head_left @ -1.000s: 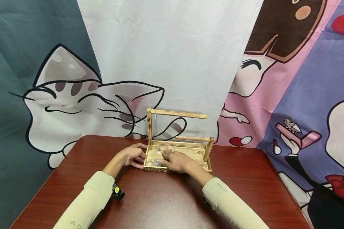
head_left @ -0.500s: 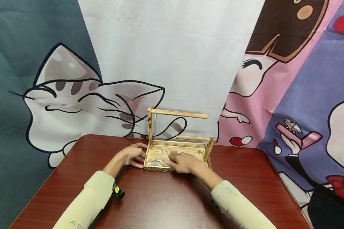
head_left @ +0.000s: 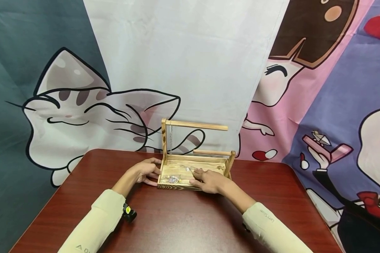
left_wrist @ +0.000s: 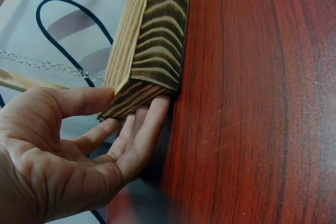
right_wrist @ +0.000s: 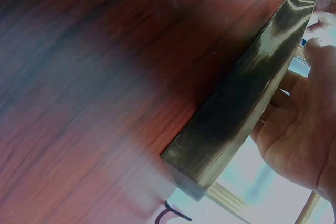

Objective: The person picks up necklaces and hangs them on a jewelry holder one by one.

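A wooden jewelry stand [head_left: 177, 187], a shallow tray with two raised bars, sits on the table. My left hand [head_left: 145, 171] touches the stand's left end; in the left wrist view its thumb lies at the top edge and the fingers along the end face. My right hand [head_left: 210, 181] reaches over the front wall, fingertips on a chain with a pale pendant [head_left: 188, 169] on the tray floor. Its thumb lies apart from the fingertips. Beaded jewelry [head_left: 171, 179] lies at the tray's front left. The right wrist view hides the fingertips behind the front wall [right_wrist: 236, 98].
A silvery chain [head_left: 170, 138] hangs from the tall upper bar [head_left: 197, 124]. Small gold-coloured jewelry [head_left: 220, 168] lies at the tray's right end, near the lower bar [head_left: 213, 153]. A printed cloth [head_left: 190, 70] hangs behind the reddish-brown table [head_left: 177, 225].
My right hand has slid rightward across the tray, and the chain with the pendant has shifted right with it. My left hand has stayed at the stand's left end.
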The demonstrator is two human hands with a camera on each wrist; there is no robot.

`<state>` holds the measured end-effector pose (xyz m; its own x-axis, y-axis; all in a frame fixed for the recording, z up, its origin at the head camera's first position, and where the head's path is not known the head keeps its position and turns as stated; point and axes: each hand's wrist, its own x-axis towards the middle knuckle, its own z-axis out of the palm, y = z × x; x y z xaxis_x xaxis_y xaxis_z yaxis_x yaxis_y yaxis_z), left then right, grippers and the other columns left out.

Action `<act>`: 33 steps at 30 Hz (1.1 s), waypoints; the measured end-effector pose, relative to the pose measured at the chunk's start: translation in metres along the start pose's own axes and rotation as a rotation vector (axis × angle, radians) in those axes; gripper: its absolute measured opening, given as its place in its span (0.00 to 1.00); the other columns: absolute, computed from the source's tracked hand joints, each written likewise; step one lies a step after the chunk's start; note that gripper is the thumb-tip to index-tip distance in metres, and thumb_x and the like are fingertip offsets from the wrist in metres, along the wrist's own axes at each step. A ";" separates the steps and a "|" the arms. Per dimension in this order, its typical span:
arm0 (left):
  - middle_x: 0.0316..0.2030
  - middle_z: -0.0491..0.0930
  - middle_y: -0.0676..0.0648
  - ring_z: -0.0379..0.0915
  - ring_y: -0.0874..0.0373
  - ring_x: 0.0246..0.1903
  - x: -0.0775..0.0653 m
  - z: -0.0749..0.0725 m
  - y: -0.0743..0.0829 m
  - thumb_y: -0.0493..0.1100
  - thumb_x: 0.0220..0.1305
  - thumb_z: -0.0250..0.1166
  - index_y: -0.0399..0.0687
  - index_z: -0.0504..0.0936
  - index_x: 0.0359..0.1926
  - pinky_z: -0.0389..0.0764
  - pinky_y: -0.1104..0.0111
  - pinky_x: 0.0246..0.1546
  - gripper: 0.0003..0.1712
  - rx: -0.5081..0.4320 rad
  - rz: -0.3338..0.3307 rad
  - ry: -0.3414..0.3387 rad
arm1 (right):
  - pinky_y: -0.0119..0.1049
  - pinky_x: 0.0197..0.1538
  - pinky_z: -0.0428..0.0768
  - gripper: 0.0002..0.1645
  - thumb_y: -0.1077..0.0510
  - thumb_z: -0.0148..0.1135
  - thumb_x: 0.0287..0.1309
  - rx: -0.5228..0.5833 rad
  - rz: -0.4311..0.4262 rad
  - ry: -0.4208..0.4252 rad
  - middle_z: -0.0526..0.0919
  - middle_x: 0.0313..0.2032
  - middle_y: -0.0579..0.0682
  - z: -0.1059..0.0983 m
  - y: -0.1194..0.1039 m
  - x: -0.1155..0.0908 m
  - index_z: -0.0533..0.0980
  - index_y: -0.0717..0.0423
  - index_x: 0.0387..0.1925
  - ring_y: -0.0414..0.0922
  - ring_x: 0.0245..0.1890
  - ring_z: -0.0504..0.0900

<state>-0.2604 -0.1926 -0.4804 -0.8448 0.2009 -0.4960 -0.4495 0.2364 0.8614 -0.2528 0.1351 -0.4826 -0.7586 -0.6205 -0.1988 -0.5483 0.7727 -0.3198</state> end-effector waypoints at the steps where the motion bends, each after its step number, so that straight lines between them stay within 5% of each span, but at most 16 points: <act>1: 0.55 0.82 0.34 0.86 0.46 0.52 0.000 0.000 0.000 0.28 0.75 0.61 0.41 0.61 0.83 0.97 0.51 0.47 0.39 0.001 0.001 0.000 | 0.58 0.88 0.69 0.44 0.30 0.45 0.88 -0.001 0.002 0.001 0.69 0.85 0.55 0.000 0.001 -0.001 0.70 0.54 0.85 0.62 0.85 0.69; 14: 0.55 0.83 0.34 0.86 0.47 0.51 0.000 -0.001 0.001 0.29 0.75 0.62 0.41 0.61 0.83 0.97 0.51 0.46 0.40 -0.005 0.000 -0.005 | 0.61 0.83 0.76 0.37 0.36 0.53 0.88 0.006 -0.019 0.064 0.77 0.79 0.62 -0.001 0.003 -0.004 0.76 0.57 0.79 0.62 0.80 0.77; 22: 0.53 0.83 0.35 0.86 0.47 0.51 0.001 -0.001 0.000 0.28 0.75 0.62 0.41 0.61 0.83 0.97 0.51 0.46 0.40 -0.002 -0.002 -0.001 | 0.56 0.50 0.94 0.18 0.46 0.68 0.80 -0.070 -0.076 0.236 0.94 0.45 0.55 -0.005 -0.001 0.004 0.89 0.56 0.50 0.53 0.46 0.94; 27: 0.52 0.84 0.36 0.86 0.46 0.51 0.001 -0.001 -0.001 0.28 0.75 0.62 0.41 0.61 0.83 0.97 0.51 0.46 0.39 -0.001 -0.002 0.002 | 0.59 0.52 0.94 0.14 0.52 0.72 0.74 -0.009 -0.021 0.333 0.96 0.45 0.55 -0.002 0.005 0.020 0.92 0.57 0.51 0.55 0.48 0.95; 33: 0.51 0.84 0.36 0.86 0.46 0.51 0.001 0.000 0.000 0.28 0.74 0.62 0.42 0.61 0.83 0.97 0.51 0.46 0.40 -0.008 -0.007 -0.002 | 0.51 0.41 0.91 0.11 0.48 0.75 0.70 0.017 0.016 0.408 0.96 0.38 0.49 0.016 0.025 0.042 0.94 0.51 0.40 0.48 0.38 0.92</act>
<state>-0.2610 -0.1928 -0.4806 -0.8409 0.2016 -0.5022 -0.4575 0.2306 0.8588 -0.2930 0.1257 -0.5135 -0.8465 -0.5016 0.1783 -0.5315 0.7776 -0.3358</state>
